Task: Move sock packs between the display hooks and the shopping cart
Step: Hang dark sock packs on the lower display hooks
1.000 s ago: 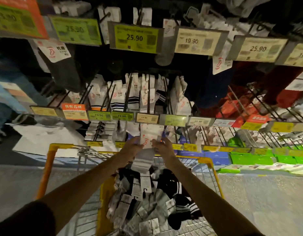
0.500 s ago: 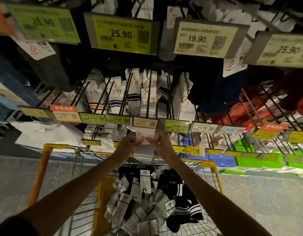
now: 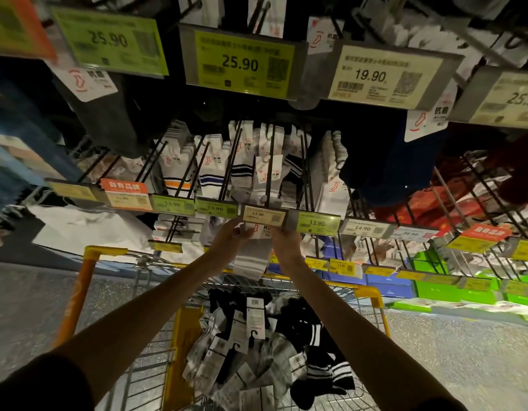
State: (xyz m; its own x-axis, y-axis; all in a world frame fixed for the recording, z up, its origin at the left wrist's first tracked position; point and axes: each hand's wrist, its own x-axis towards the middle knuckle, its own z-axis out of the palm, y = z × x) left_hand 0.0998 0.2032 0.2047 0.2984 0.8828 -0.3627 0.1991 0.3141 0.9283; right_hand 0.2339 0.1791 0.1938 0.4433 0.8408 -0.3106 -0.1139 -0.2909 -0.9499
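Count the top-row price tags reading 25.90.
3: upper-left tag, centre tag, right-edge tag, partly cut off. The far-left tag is unreadable, so possibly more.

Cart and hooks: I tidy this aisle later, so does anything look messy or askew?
Yes. The sock packs in the cart lie in a loose heap, black and white mixed, labels facing every way. The hung packs on the hooks sit in orderly rows.
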